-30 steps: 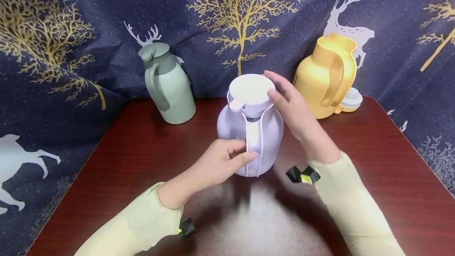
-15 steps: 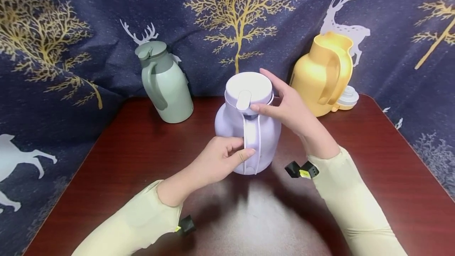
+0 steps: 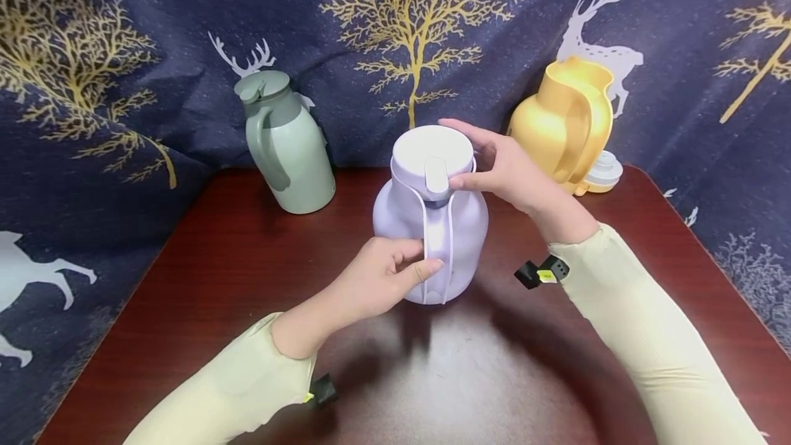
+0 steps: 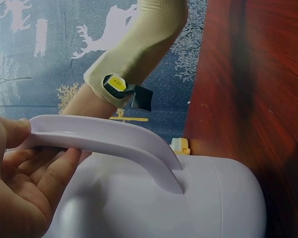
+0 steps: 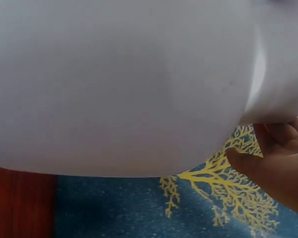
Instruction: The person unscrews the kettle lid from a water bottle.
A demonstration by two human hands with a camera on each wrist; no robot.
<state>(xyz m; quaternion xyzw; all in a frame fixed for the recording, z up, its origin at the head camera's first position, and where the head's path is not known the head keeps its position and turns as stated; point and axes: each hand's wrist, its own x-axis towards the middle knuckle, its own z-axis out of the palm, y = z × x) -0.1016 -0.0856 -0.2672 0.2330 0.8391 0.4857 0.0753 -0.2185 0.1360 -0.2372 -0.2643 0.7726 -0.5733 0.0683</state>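
The left hand (image 3: 386, 277) is gripping the handle (image 3: 437, 235) of a lilac jug (image 3: 395, 218), which is standing near the middle of the counter (image 3: 525, 376). Beyond it, the right hand (image 3: 507, 167) is holding the jug's white-topped lid (image 3: 420, 146), its thumb resting beside the lever (image 3: 435, 174). Farther back, a green jug (image 3: 303, 156) is standing at left and an open-topped yellow jug (image 3: 537, 129) at right, with a grey-and-yellow cap (image 3: 605, 169) lying just beside it. Behind, a navy cloth (image 3: 290, 5) is hanging.

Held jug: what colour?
The jug is pale lavender; shows best in the head view.
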